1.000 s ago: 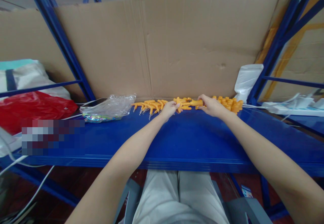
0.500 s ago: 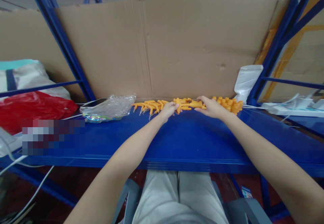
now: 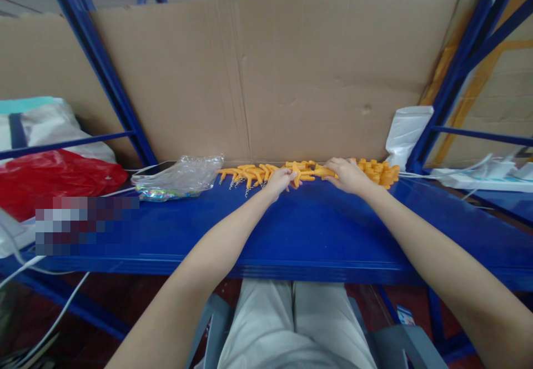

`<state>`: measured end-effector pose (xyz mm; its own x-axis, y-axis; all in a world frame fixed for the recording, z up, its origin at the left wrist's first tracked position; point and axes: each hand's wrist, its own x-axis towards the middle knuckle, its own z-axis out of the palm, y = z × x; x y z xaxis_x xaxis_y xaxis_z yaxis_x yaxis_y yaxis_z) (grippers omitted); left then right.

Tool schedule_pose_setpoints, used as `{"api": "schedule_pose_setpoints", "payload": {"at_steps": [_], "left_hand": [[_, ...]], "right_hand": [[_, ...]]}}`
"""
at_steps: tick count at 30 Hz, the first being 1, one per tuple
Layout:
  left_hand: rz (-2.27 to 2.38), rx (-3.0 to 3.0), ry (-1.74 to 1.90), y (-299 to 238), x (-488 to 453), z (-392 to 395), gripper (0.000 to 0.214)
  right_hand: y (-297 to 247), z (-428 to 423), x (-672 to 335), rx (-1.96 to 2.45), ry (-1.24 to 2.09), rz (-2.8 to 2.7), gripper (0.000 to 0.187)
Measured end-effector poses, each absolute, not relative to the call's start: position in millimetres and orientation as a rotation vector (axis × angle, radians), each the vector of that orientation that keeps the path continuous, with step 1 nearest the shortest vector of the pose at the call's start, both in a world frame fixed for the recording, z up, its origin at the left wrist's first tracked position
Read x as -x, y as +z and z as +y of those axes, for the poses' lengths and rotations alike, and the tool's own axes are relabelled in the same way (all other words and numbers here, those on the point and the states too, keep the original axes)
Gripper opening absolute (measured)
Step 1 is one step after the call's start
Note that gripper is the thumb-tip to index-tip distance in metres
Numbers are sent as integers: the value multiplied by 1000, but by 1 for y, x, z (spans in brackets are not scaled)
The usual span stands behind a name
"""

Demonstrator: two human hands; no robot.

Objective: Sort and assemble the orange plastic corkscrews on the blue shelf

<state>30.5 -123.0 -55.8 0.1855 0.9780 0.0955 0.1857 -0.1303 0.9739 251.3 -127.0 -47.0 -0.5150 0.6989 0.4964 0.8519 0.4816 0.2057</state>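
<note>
A small orange plastic figure with stubby limbs point(image 3: 296, 172) is pinched in my left hand point(image 3: 280, 183), between the thumb and fingers. My right hand point(image 3: 346, 174) lies over the row of orange pieces, its thumb and fingers closed round the end of an orange piece point(image 3: 320, 171) that points toward the left hand. To the left lies a group of orange branched figures point(image 3: 249, 174) with thin metal chains hanging from them. Right of my right hand is a heap of orange pieces point(image 3: 378, 172). The palm side of both hands is hidden.
A blue shelf point(image 3: 300, 230) carries everything, with a cardboard sheet point(image 3: 308, 80) standing behind. Left of the pieces are a clear plastic bag point(image 3: 179, 177) and a red bag point(image 3: 62, 177). A white packet point(image 3: 408, 133) leans at the right by a power strip point(image 3: 478, 180).
My right hand has shifted slightly and its fingers have closed further over the orange piece. My left hand, still pinching the figure, has moved slightly right.
</note>
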Motion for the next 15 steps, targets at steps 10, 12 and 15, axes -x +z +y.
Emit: {"api": "schedule_pose_setpoints", "payload": {"at_steps": [10,12,15], "left_hand": [[1033,-1128,1005,-48,-30,-128,30],[1033,-1147,1020,-48,-29,-126,29],[1055,-1271,1042,-50,-27,-125,29]], "right_hand": [[-45,-132,-243,1238,-917,-2247,23],[-44,-132,-242,1232,-925,-2229,23],[-45,-132,-244,1213,-862,-2258,24]]}}
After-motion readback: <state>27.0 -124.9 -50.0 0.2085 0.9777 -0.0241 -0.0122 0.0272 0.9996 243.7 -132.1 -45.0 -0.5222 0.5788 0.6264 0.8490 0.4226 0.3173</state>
